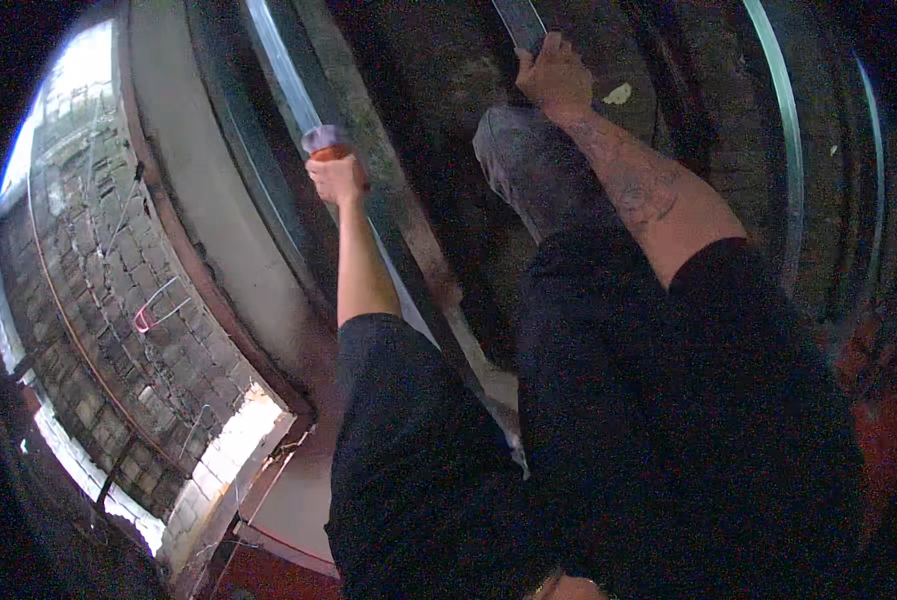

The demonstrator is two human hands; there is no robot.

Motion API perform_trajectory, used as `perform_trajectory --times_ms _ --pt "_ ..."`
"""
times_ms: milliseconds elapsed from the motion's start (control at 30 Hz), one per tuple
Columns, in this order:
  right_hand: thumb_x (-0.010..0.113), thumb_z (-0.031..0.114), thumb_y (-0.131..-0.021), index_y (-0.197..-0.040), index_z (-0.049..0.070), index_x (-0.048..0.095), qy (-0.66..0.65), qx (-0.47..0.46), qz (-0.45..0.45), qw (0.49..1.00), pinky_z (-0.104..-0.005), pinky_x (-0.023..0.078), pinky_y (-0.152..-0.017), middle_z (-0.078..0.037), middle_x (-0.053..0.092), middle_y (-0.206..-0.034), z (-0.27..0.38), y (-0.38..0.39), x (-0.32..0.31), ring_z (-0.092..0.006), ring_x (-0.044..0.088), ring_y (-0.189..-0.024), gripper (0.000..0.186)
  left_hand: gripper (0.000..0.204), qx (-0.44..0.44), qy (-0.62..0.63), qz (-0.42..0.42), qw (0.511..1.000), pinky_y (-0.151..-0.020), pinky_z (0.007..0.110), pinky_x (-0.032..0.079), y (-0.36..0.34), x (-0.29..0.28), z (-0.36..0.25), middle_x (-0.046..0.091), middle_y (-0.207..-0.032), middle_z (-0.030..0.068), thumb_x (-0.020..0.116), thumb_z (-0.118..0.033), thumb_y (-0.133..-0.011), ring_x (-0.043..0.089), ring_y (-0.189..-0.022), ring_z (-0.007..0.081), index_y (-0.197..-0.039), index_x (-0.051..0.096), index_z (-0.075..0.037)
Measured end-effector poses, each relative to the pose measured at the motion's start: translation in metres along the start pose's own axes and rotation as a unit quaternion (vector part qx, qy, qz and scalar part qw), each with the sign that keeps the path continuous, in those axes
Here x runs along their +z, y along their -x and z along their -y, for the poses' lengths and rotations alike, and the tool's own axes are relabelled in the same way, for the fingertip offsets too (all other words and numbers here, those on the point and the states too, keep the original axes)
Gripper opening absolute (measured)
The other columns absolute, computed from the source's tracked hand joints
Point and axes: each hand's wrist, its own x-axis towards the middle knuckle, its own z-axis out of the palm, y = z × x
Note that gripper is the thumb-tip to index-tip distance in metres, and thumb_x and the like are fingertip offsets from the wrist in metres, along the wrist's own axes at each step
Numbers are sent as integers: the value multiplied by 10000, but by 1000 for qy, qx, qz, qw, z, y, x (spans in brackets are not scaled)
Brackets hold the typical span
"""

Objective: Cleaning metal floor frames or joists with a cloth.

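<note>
Holding a round cup-like thing (325,147), orange at the bottom and see-through on top, in the left hand (338,182), with fingers wrapped around the orange part. Right in line with a long bright bar (284,65), and hiding a bit of it. Too blurry to tell if really touching it.

On the bright bar's long way: up from the left hand with a lean to the left. So, from the grip, straight ahead along the bar, not off to one side. Left hand much nearer to the bar than the right hand (556,80).

Well to the right of the bright bar, with that right hand: fingers and thumb at the near end of a dark flat strip (520,22). Too dim to tell if pinched tight or just touched. Leaning much the same way as the bright bar.

Also to the right of the bar: a knee in grey cloth (528,160), then a small pale scrap (617,94), then, much farther over, another shiny bar (786,110).

To the left of the bright bar: a smooth grey panel (203,180), and beyond that, a brick wall (83,240) and a bent pink loop (142,320).
</note>
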Motion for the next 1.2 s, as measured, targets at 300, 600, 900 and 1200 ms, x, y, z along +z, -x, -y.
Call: perform_trajectory --times_ms 300,600,900,1200 --pt "506 484 -906 -1050 -26 484 35 29 47 998 -513 544 -661 -249 621 -891 -10 2 0 -437 645 -761 530 617 18 55 9 998 -933 476 432 269 -21 191 538 -1151 224 672 -182 -735 525 -1085 425 -1261 400 -11" --pt "480 486 -885 -1130 -54 510 7 49 98 994 -526 517 -806 -260 619 -1049 8 6 -4 -440 621 -961 594 763 -69 -92 205 972 -906 497 437 519 -98 394 547 -1122 254 740 -258 -692 528 -1071 433 -1270 336 33" --pt "529 477 -898 -1048 -44 500 57 -109 -56 991 -475 539 -511 -225 640 -787 -8 8 21 -389 656 -624 543 555 -16 -28 355 934 -843 494 477 340 -73 320 582 -1119 247 699 -293 -649 583 -1006 417 -1047 447 0" --pt "567 442 -881 -935 -6 516 42 7 13 999 -519 527 -588 -229 630 -804 -12 7 12 -433 645 -705 455 553 -34 27 150 988 -861 484 488 70 -23 54 652 -990 231 707 -319 -639 622 -968 436 -1038 496 0"
